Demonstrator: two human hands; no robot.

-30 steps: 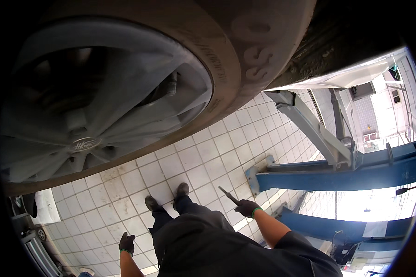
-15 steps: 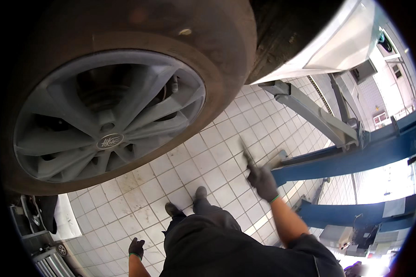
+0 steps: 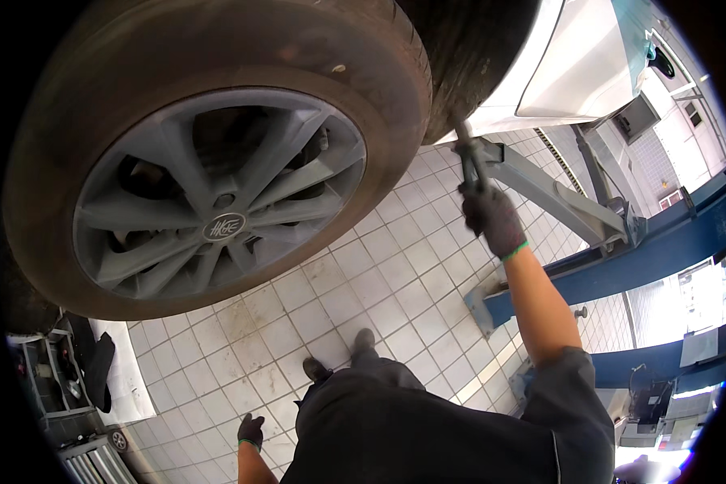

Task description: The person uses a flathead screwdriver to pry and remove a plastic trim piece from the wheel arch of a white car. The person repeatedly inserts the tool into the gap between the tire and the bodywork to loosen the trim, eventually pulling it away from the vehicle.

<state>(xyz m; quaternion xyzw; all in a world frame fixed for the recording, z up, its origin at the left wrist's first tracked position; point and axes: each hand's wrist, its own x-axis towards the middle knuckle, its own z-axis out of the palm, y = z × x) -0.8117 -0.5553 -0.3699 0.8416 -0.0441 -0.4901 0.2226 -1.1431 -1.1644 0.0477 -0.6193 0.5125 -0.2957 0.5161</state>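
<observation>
My right hand (image 3: 494, 222), in a dark glove with a green cuff edge, is raised with its fingers wrapped round a slim dark hand tool (image 3: 472, 165). Motion blurs the tool, so its exact kind is unclear; its narrow end points up toward the wheel arch. To its left is a large car wheel, a dark tyre (image 3: 391, 153) on a grey multi-spoke rim (image 3: 177, 202), raised off the floor. Low at my left side hangs my gloved left hand (image 3: 251, 430), apart from everything, fingers partly spread and nothing visible in it.
A white car body (image 3: 573, 73) rises beyond the wheel. Beneath it reaches a grey lift arm (image 3: 552, 194), joined to a blue lift post (image 3: 653, 250) at the right. A cart with shelves (image 3: 52, 379) stands at lower left. The floor (image 3: 363, 266) is pale tile.
My right hand has swung up and slightly right with the tool, now near the wheel arch's lower edge. My left hand still hangs low. The wheel sits slightly differently in view.
</observation>
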